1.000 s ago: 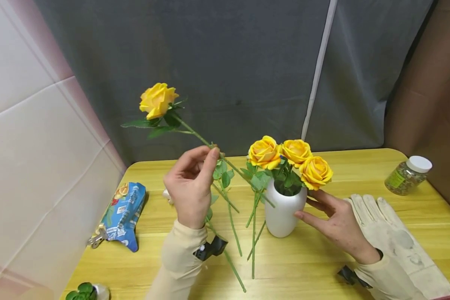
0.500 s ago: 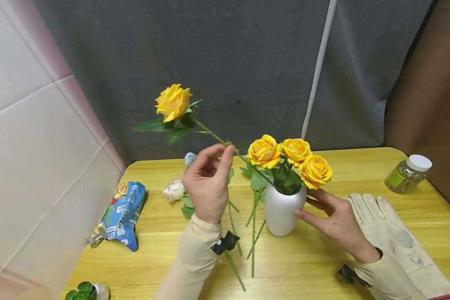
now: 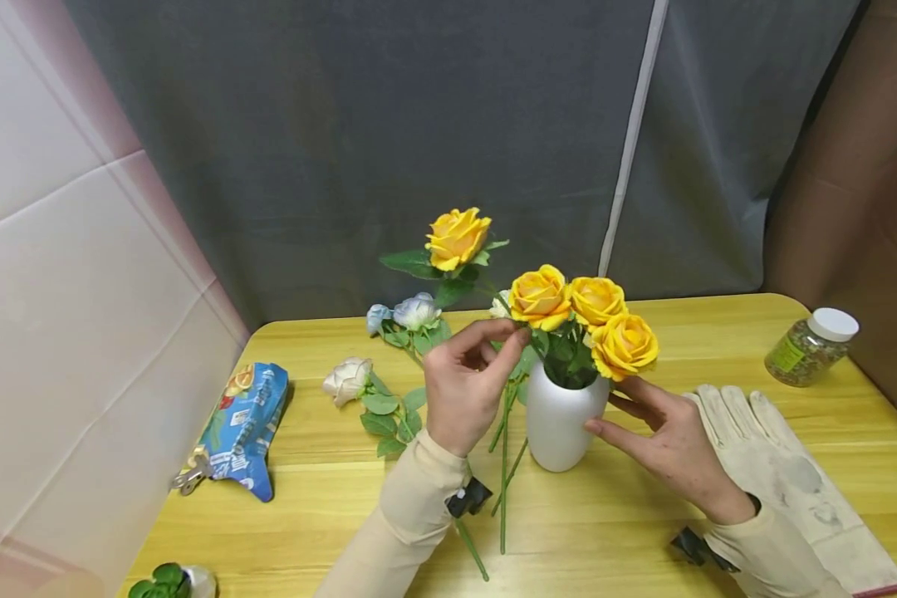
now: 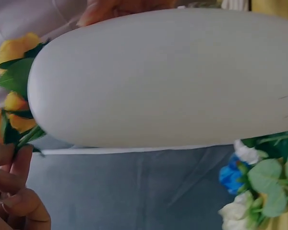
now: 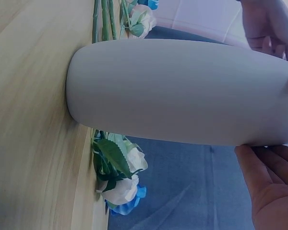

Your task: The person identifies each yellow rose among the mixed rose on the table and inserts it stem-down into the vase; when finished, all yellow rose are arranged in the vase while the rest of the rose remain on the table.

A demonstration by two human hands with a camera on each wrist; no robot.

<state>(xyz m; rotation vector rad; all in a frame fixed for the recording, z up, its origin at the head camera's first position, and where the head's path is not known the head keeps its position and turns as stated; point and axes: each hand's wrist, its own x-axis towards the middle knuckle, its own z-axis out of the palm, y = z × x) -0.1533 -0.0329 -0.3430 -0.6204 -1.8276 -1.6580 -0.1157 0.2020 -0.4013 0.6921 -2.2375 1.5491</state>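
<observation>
A yellow rose (image 3: 458, 239) leans to the left with its head high; my left hand (image 3: 469, 392) pinches its stem between thumb and fingers beside the mouth of the white vase (image 3: 562, 425). Three other yellow roses (image 3: 540, 297) stand in that vase. My right hand (image 3: 669, 444) holds the vase's right side, thumb in front and fingers behind. The vase (image 5: 182, 91) stands on the wooden table (image 5: 33, 143) in the right wrist view. In the left wrist view, the vase (image 4: 158, 79) fills the middle, and the lower end of the held stem is hidden.
Left of the vase lie a white flower (image 3: 347, 380) and pale blue flowers (image 3: 416, 312), with green stems (image 3: 504, 482) nearer. A blue snack bag (image 3: 250, 432) and a small plant (image 3: 163, 581) are at left. Work gloves (image 3: 785, 473) and a lidded jar (image 3: 811, 349) lie right.
My left hand has moved right with the yellow rose, whose head has come lower and closer to the vase. The left rose in the vase has shifted slightly right. My right hand stays put.
</observation>
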